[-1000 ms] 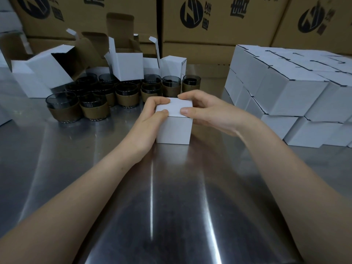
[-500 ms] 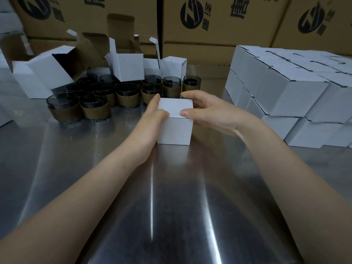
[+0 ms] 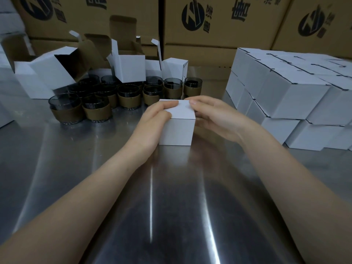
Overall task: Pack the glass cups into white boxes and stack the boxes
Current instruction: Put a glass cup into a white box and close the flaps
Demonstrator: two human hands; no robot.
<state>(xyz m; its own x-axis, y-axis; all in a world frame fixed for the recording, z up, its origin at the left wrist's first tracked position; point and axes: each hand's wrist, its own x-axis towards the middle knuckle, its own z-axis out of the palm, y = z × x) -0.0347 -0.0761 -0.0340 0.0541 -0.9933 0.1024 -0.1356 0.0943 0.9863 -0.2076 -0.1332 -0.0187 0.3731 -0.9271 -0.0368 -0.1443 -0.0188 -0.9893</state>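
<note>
At the far left, open white boxes (image 3: 51,71) lie tipped on the steel table (image 3: 152,197), their flaps up and their dark insides showing; just in front of them and to their right stands a tight cluster of glass cups (image 3: 99,103), smoky glass with brown sleeves round their lower halves; one more open box (image 3: 131,67) rests tilted on top of the cups at the back of the cluster. Nearer the middle, the left hand (image 3: 154,121) grips the closed white box (image 3: 179,126), fingers curled over its top left edge and palm against its left wall; the box stands upright on the table, just in front of the cups and apart from them, its lid shut. The right hand (image 3: 215,117), slightly blurred, holds the same box from the other side, its fingertips (image 3: 192,101) on the far right corner of the lid and the palm cupped by the right wall. To the right, well apart from the hands, sits a stack of closed white boxes (image 3: 285,96), two layers high; brown cartons (image 3: 219,25) with dark printed logos form a wall behind everything.
</note>
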